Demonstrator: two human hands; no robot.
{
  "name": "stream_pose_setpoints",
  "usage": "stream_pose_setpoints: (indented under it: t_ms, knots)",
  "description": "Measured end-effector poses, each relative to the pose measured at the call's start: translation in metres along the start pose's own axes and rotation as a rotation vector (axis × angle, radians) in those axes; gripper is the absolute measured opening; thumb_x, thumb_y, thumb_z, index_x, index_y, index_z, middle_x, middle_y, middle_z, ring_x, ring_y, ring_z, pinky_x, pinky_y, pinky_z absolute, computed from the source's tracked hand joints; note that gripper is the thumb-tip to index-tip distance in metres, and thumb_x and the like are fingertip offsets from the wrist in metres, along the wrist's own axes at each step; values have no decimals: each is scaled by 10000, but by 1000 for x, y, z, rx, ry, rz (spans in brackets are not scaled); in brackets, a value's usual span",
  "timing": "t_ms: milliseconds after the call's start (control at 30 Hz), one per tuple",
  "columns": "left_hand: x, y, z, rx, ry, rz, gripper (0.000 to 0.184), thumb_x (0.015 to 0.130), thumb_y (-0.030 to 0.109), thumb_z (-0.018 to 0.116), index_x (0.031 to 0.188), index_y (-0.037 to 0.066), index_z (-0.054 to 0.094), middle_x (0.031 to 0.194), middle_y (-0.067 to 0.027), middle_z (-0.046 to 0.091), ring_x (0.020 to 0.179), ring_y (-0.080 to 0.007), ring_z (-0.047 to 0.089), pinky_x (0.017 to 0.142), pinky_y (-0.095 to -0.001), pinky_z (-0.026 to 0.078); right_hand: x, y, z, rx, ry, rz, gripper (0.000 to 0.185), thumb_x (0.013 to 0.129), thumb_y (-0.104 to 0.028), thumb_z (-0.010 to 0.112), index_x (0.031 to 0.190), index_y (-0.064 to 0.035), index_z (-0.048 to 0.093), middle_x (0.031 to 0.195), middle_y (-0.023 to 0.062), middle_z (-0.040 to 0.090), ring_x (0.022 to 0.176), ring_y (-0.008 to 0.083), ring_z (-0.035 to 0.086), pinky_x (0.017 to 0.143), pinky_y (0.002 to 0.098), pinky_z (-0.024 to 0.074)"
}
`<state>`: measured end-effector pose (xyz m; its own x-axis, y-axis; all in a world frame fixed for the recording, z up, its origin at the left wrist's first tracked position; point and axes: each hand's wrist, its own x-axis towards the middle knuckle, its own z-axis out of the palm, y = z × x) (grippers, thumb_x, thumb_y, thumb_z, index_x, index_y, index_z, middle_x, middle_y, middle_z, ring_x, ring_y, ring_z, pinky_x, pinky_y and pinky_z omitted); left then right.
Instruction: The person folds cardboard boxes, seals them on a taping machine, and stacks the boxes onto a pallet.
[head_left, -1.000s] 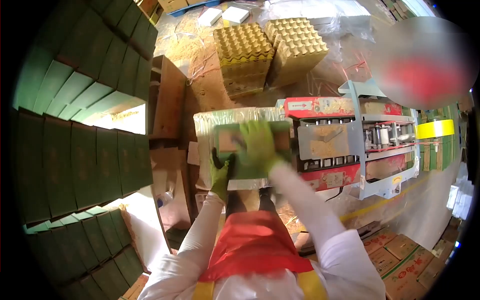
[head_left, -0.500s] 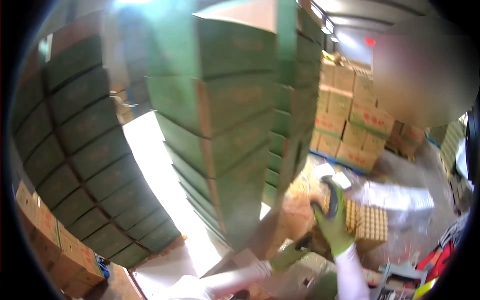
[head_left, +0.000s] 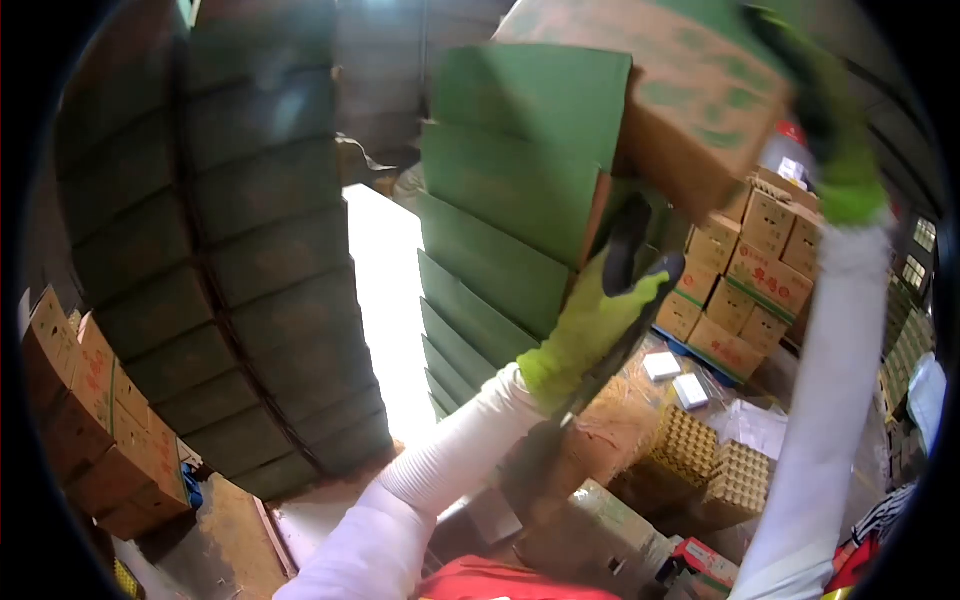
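Note:
A brown cardboard carton with green print (head_left: 715, 110) sits tilted at the top of a stack of green cartons (head_left: 510, 190). My right hand (head_left: 830, 130), in a green and black work glove, is raised at the carton's right end. Its fingers lie along that edge, smeared by motion. My left hand (head_left: 600, 310), gloved the same way, is lower down in front of the stack, below the carton. Thumb and fingers are spread with nothing between them, and whether it touches the stack I cannot tell.
A tall wall of dark cartons (head_left: 260, 270) rises on the left, with a bright gap beside it. Brown cartons (head_left: 765, 270) stand on a blue pallet at the right. Egg trays (head_left: 740, 475) are stacked below on the right. More brown cartons (head_left: 95, 410) stand at far left.
Both hands have risen from low near the egg trays to the upper stack. My right hand is now at the top carton. The view has shifted, and the blurred co-worker has left it.

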<state>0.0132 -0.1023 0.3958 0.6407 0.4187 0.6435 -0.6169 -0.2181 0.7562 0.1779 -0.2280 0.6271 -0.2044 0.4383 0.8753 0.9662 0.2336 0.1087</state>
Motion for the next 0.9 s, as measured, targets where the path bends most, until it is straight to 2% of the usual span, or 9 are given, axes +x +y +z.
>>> stream_pose_setpoints:
  t_ms: [67, 233, 367, 533, 600, 667, 800, 867, 900]
  knots:
    - [-4, 1, 7, -136, 55, 47, 528, 976, 238, 515, 1435, 32, 356, 1381, -92, 481, 1245, -169, 456, 1069, -310, 346, -67, -15, -69, -102, -10, -156, 527, 957, -321, 433, 1325, 53, 475, 1321, 202, 536, 1214, 276, 517, 1064, 387, 364]
    - [-6, -84, 16, -417, -143, 106, 458, 1016, 281, 392, 1397, 27, 412, 1397, -82, 475, 1268, -191, 457, 1116, -337, 314, -250, -61, -127, 59, 26, 243, 344, 881, -145, 527, 1137, 79, 580, 1151, 192, 619, 1017, 271, 614, 902, 375, 497]
    - [-86, -217, 53, -537, -687, -744, 478, 988, 289, 469, 1385, 24, 440, 1383, -74, 497, 1241, -175, 483, 1074, -314, 361, -420, -109, -58, 123, -171, 906, 370, 744, -183, 708, 1067, -18, 631, 1079, 136, 643, 957, 278, 632, 833, 373, 511]
    - [-334, -385, 82, -306, -566, -997, 732, 766, 58, 697, 1422, -2, 379, 1348, -143, 501, 1296, -237, 420, 1088, -350, 323, -716, -194, 11, 167, -713, 1002, 509, 686, -157, 735, 1180, -153, 615, 1217, 83, 579, 1159, 287, 539, 959, 415, 458]
    - [-406, -412, 96, 36, -475, -883, 839, 716, 65, 731, 1446, -3, 322, 1424, -173, 413, 1344, -274, 359, 1108, -368, 298, -738, -232, 4, 258, -668, 1479, 599, 706, -134, 756, 1271, -145, 558, 1295, 119, 525, 1217, 314, 487, 1004, 408, 425]
    - [-423, -419, 121, 397, -343, -822, 914, 672, 82, 765, 1452, -2, 297, 1468, -196, 341, 1369, -315, 310, 1114, -378, 289, -756, -215, 12, 397, 195, 1607, 695, 713, -111, 779, 1344, -105, 487, 1375, 159, 454, 1246, 350, 454, 1042, 419, 384]
    - [-452, -464, 118, 454, -208, -1009, 896, 660, 125, 788, 1434, 34, 346, 1390, -216, 446, 1289, -350, 429, 1044, -377, 385, -671, -93, 53, -823, -197, 1235, 585, 831, -247, 666, 1345, -50, 471, 1390, 177, 435, 1284, 357, 418, 1067, 495, 315]
    - [-451, -466, 108, 381, -302, -1149, 866, 676, 125, 772, 1434, 56, 359, 1316, -204, 536, 1215, -334, 521, 995, -371, 438, -706, -122, 96, -240, -1007, 1505, 578, 855, -332, 611, 1337, -44, 474, 1390, 189, 425, 1321, 340, 368, 1078, 504, 293]
    - [-435, -435, 132, 475, -294, -1050, 837, 697, 107, 741, 1439, 70, 355, 1205, -186, 620, 1104, -324, 604, 925, -376, 490, -733, -175, 113, -298, -744, 1463, 571, 838, -330, 626, 1315, -47, 489, 1371, 195, 442, 1309, 343, 381, 1075, 508, 296]
